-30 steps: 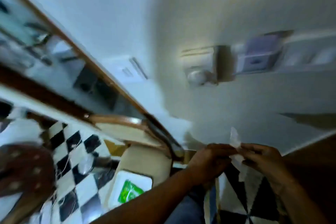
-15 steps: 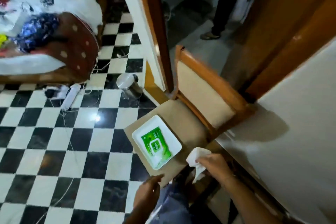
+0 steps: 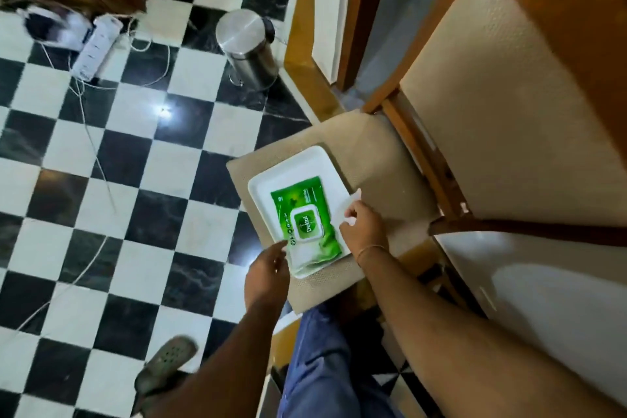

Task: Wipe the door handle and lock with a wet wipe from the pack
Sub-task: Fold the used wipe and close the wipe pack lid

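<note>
A green wet-wipe pack (image 3: 305,220) with a closed white lid lies in a white tray (image 3: 305,159) on a beige chair seat (image 3: 380,159). My right hand (image 3: 361,229) hovers at the tray's right rim, pinching a white wipe (image 3: 349,205) that rests against the tray edge. My left hand (image 3: 269,270) is at the tray's near left corner, fingers apart, its fingertips touching the pack's lower end. The door handle and lock are out of sight; only the wooden door frame (image 3: 356,10) shows.
The chair's padded back (image 3: 502,105) rises at the right. A steel pedal bin (image 3: 249,47) stands on the black-and-white tiled floor beside the door frame. A white power strip (image 3: 96,47) with loose cables lies at the upper left. My sandalled foot (image 3: 166,363) is at the bottom.
My view has swung from the wall down to the chair. Both hands have moved forward to the tray; the right carries the wipe to the tray's rim, the left reaches the pack.
</note>
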